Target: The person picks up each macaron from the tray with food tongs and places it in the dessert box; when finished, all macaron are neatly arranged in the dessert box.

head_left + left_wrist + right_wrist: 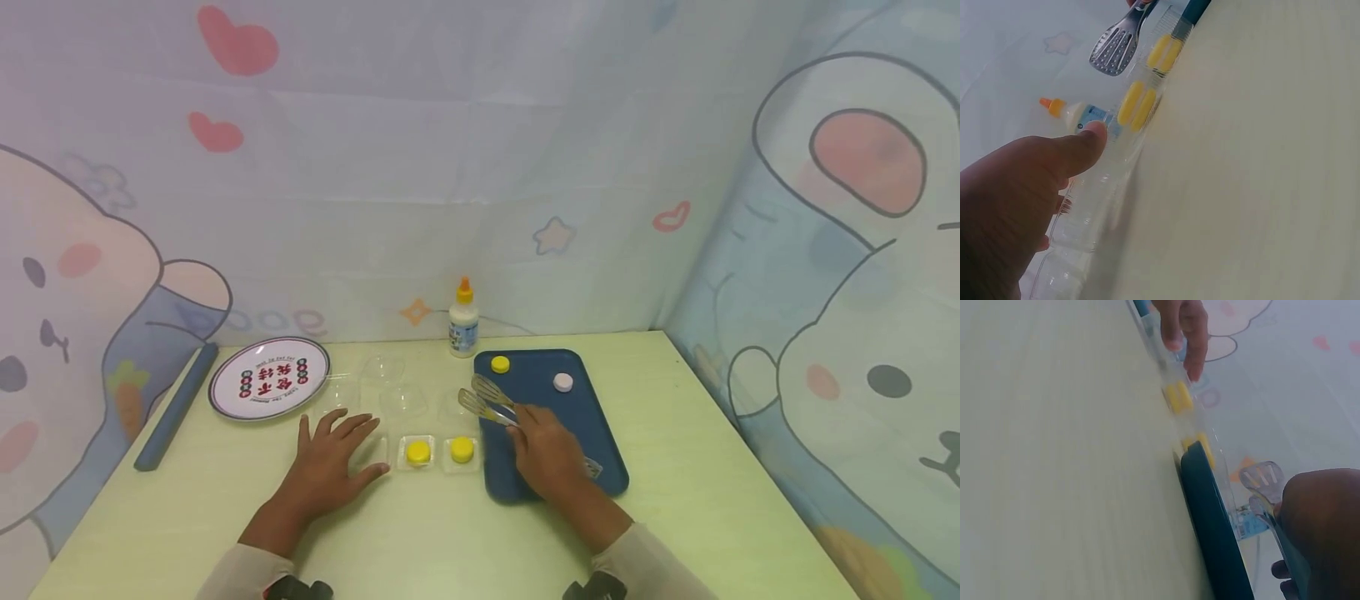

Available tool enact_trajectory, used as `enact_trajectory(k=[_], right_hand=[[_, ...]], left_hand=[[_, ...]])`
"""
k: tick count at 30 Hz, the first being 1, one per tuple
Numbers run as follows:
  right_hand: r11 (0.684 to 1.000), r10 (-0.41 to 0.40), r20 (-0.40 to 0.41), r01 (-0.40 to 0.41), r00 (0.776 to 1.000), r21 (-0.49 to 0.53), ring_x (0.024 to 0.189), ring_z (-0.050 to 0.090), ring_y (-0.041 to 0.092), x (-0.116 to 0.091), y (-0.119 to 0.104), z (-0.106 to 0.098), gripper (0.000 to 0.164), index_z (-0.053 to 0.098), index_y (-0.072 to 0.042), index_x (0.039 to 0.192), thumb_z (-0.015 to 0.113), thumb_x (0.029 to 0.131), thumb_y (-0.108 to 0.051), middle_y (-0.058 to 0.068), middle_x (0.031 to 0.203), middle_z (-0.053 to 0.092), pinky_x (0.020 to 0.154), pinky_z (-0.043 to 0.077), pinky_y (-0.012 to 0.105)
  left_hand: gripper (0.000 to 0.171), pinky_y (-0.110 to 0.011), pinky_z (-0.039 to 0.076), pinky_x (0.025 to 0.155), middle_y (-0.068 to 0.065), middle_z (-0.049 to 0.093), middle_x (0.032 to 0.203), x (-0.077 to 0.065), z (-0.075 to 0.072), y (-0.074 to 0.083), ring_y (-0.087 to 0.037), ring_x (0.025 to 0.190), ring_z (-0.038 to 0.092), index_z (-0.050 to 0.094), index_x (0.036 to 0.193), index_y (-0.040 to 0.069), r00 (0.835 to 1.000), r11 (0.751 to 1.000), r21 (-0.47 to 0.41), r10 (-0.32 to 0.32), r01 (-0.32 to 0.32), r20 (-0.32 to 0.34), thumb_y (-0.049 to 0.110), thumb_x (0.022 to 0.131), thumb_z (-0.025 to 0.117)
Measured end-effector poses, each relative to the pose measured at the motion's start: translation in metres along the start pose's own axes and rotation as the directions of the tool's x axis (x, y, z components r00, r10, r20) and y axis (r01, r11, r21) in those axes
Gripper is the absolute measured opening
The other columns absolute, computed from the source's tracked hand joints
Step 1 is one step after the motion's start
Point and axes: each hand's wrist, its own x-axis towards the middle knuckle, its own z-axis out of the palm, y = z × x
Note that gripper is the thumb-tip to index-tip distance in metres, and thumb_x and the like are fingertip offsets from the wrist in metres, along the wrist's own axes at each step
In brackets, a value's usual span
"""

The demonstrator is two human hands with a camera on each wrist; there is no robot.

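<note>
My right hand point(550, 457) grips slotted metal tongs point(480, 403) over the left part of the blue tray point(600, 450); their two heads stand apart and point left. A yellow round piece point(500, 364) and a pale pink one point(563, 382) lie at the tray's far end. Spread over a clear plastic box point(378, 451), my left hand point(324, 467) has its thumb and fingers extended on either side of it. Just right of it, two small clear boxes each hold a yellow round piece point(418, 452), with the other yellow piece point(462, 450) nearer the tray.
Several clear plastic boxes point(402, 402) stand behind the front row. A white plate with red print point(270, 392) lies at the back left, beside a blue-grey bar point(177, 407). By the cloth backdrop stands a white bottle with an orange tip point(463, 323).
</note>
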Motion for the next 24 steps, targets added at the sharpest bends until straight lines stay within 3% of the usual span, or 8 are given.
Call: enact_trajectory(k=[14, 24], right_hand=[[0.984, 0.180, 0.037, -0.180, 0.983, 0.007, 0.113, 0.075, 0.036, 0.009, 0.018, 0.009, 0.034, 0.072, -0.002, 0.133, 0.075, 0.104, -0.020, 0.015, 0.126, 0.077, 0.083, 0.066, 0.056], [0.961, 0.277, 0.065, -0.276, 0.959, -0.026, 0.106, 0.073, 0.037, 0.019, 0.030, 0.017, 0.027, 0.070, 0.000, 0.125, 0.073, 0.105, -0.019, 0.016, 0.114, 0.074, 0.081, 0.064, 0.055]], left_hand=[[0.068, -0.091, 0.023, 0.117, -0.010, 0.068, 0.149, -0.007, -0.009, -0.007, -0.046, 0.148, 0.050, 0.067, 0.147, 0.014, 1.000, 1.000, 0.006, -0.027, 0.027, -0.008, 0.050, 0.092, 0.083], [0.068, -0.091, 0.023, 0.117, -0.011, 0.068, 0.149, -0.008, -0.011, -0.007, -0.047, 0.147, 0.051, 0.068, 0.147, 0.014, 1.000, 1.000, -0.010, -0.026, 0.026, -0.009, 0.050, 0.092, 0.083]])
